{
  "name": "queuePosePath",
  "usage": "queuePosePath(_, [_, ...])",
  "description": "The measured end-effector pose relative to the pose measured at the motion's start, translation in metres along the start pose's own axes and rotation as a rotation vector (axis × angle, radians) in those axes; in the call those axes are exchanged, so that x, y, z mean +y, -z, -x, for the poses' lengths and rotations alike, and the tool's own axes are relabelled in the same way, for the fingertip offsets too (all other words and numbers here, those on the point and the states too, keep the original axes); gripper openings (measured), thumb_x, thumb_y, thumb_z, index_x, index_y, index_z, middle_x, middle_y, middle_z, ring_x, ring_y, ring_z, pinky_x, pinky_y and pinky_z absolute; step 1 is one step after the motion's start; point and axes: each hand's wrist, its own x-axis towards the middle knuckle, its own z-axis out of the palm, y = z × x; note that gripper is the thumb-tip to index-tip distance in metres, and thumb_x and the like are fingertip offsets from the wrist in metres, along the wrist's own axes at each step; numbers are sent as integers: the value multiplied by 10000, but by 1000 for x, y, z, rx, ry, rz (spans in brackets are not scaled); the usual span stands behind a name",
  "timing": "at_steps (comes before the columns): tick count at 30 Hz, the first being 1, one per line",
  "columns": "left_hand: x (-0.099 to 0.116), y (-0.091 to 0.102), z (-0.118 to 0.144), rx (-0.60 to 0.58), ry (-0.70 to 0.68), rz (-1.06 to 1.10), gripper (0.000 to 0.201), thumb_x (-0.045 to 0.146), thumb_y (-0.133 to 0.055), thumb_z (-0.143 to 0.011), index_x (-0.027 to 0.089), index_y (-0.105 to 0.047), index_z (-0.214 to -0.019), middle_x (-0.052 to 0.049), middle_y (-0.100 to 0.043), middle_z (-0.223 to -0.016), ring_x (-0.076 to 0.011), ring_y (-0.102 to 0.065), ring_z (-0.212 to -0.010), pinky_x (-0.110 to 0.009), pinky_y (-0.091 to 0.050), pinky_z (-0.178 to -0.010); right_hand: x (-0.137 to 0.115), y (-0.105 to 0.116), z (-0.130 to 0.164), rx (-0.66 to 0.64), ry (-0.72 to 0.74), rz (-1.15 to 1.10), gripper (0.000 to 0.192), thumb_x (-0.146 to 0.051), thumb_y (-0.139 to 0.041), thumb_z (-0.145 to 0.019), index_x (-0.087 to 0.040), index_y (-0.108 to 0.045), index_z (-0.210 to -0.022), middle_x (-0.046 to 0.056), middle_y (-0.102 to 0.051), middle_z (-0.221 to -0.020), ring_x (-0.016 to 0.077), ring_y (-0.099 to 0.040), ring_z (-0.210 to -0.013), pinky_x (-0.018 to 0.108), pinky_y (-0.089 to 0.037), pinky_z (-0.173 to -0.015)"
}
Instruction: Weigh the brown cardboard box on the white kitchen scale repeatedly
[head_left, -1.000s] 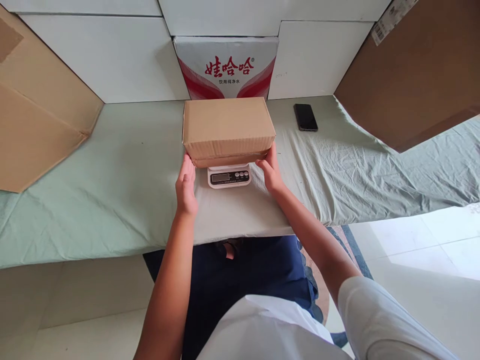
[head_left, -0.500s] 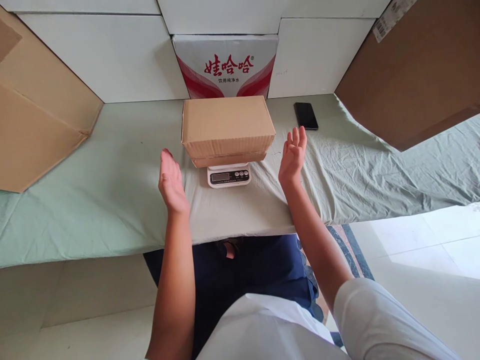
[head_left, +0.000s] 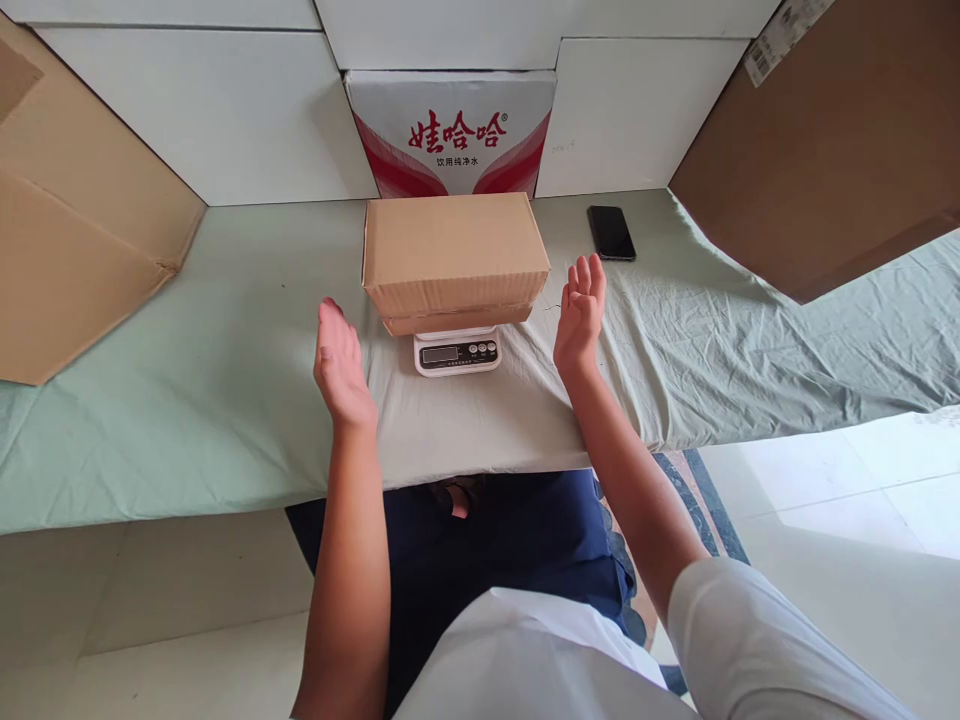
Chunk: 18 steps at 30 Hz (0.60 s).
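Observation:
A closed brown cardboard box (head_left: 456,245) rests on a small white kitchen scale (head_left: 459,368), hiding most of the scale's top. The scale's dark front panel, with its display and buttons, faces me; I can make out no reading. To the left of the box my left hand (head_left: 341,368) is held up, fingers stretched out and palm turned inward, touching nothing. My right hand (head_left: 581,315) is raised on the other side, its fingers extended and palm facing the box, apart from it and holding nothing.
A black phone (head_left: 611,233) lies on the green cloth (head_left: 255,330) at the back right. Behind the box stands a white and red printed carton (head_left: 454,110) against white panels. Large cardboard sheets or boxes rise at the left (head_left: 82,230) and right (head_left: 817,160).
My right hand has shifted slightly left, toward the box. The left hand has moved very slightly left. The box and the scale stay in place.

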Motion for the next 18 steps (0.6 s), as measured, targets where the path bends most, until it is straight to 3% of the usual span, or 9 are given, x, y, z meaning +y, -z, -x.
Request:
queuePosePath(10, [-6,4,-2,-20,-7,17,680,679,-391,-953,370,-475,-1553,44,-332,-1738,-210,-174,-1654,-404,-197,-1349,5,2,-1,-30,1,7,670,-503,-532,-799,-393,-409,-1448,-12,-395,-1670,307,-256,-1647,655,-198,-1326])
queuePosePath(18, [5,-5,0,19,23,26,702,681,-427,-933,329,-502,-1536,9,-344,-1735,-212,-205,-1647,-398,-226,-1339,3,2,0,-33,-5,8,665,-502,-539,-791,-380,-417,-1433,-4,-430,-1652,304,-290,-1635,643,-206,-1326])
